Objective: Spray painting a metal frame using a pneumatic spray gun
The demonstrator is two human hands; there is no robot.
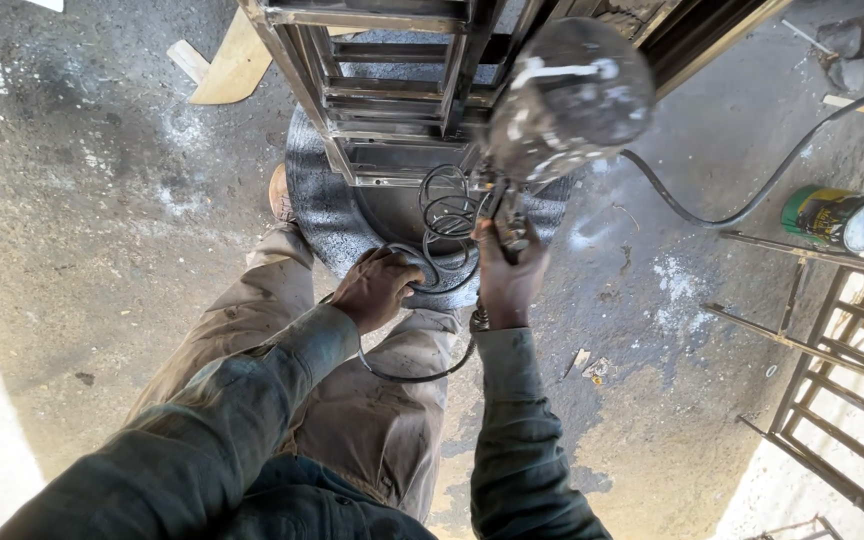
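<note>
A spray gun (512, 215) with a round, paint-spattered metal cup (570, 95) on top is the one tool in hand; its cup is grey and streaked white, and a single black hose (442, 215) hangs from it in several loose loops. The right hand (508, 275) has its fingers closed around the gun's grip, the cup standing just above them. The left hand (377, 288) has its fingers curled shut on a loop of the hose, just beside the right hand. Beyond both sets of fingers stands one metal frame (392, 90) of welded bars over a round grey slab (317, 195). Far to the right of the fingers one green paint can (840, 218) lies on its side on the floor (82, 220).
</note>
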